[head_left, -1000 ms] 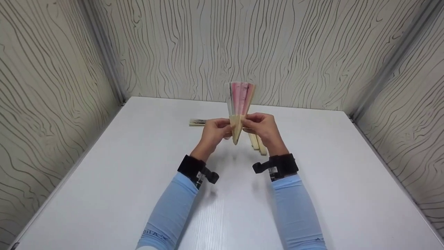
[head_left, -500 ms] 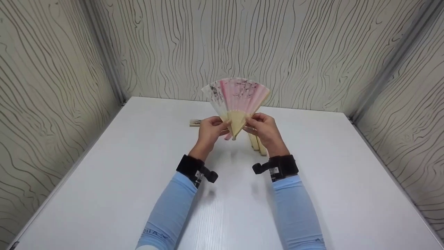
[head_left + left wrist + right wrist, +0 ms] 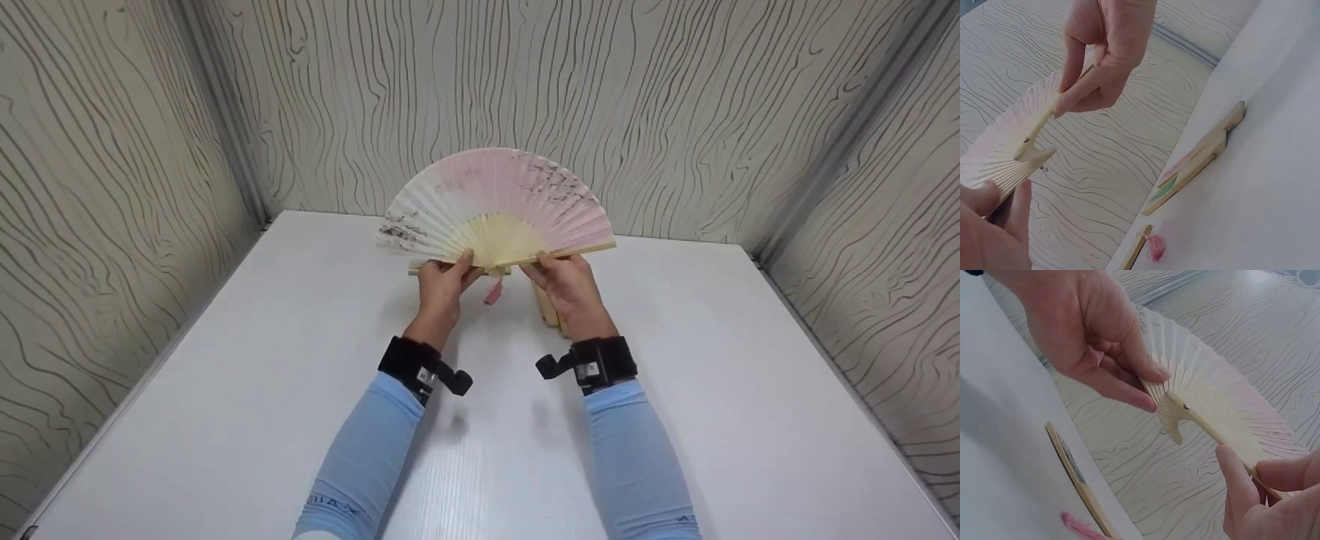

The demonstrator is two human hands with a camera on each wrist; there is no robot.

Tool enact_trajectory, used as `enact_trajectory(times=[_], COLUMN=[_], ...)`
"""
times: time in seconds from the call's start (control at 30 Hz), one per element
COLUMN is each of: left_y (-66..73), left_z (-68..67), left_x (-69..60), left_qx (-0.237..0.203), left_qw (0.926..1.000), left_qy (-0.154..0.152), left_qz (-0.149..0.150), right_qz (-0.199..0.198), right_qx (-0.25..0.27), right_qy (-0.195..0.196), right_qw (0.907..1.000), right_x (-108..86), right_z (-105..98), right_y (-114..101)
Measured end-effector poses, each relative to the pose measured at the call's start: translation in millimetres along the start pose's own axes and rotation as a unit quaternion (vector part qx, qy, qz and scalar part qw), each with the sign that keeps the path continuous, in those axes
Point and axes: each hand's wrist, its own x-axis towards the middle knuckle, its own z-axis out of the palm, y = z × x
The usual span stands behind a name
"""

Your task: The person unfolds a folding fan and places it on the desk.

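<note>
White table [image 3: 300,337] beneath hands [image 3: 438,294] [image 3: 573,291], fan [image 3: 496,191] between

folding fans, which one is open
The pink-and-white fan gripped by the left hand and right hand; it is spread wide, the other fans lie folded.

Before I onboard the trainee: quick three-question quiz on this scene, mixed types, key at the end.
1. The fan held by the left hand and right hand is: A) folded shut; B) spread open; C) torn in two.
2. True or false: the tassel is green.
3. Fill in: in the left wrist view, two folded fans lie on the table; one shows pink, the other ____.
Key: 1 B; 2 false, it is pink; 3 green.
</note>
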Motion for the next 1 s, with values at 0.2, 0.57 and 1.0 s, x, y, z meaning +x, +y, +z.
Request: enact_trajectory(times=[0.2,0.57,1.0], left_y=[-0.6,10.4,92.0], left_z=[4.2,-10.1,-117.5], left_x=[-1.1,10.4,75.4], left_qx=[-0.041,-0.022,0.126], left_qw=[0.9983,0.9929,0.973], left_qy=[0.042,0.11,0.182], left_qz=[-0.008,0.039,0.065], right_qz=[0.001,-0.001,0.061], right_qx=[0.081,0.065,-0.159], right_qy=[0.027,0.046,-0.041], right_qw=[0.9963,0.9968,0.9845], right_x=[1.7,3.1,-4.5], right_z=[10,12,67], right_y=[7,11,69])
